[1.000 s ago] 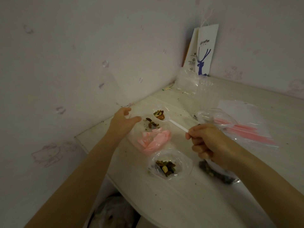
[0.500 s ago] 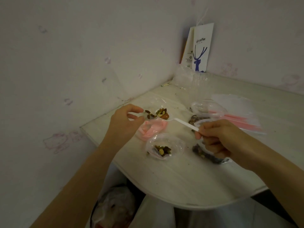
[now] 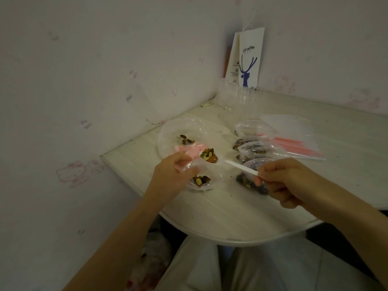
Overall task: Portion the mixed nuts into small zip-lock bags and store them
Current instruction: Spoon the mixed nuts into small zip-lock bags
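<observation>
My right hand (image 3: 287,181) pinches the handle of a white plastic spoon (image 3: 235,164) heaped with mixed nuts (image 3: 209,155). My left hand (image 3: 172,175) grips the edge of a small clear zip-lock bag (image 3: 206,180) lying on the table, with a few nuts in it; the spoon's bowl hovers just above the bag's far side. Another clear bag (image 3: 180,133) with a few nuts and a pink strip lies behind it. A larger bag of nuts (image 3: 253,151) lies to the right, partly behind my right hand.
A stack of empty zip-lock bags with pink seals (image 3: 294,141) lies at the right. A white coffee paper bag (image 3: 249,59) stands in the wall corner, clear plastic cups (image 3: 247,101) in front. The white table (image 3: 220,213) has a rounded near edge; my lap is below.
My left hand came off the far bag and took hold of the nearer one. The spoonful of nuts drew back towards me. The view tilted down.
</observation>
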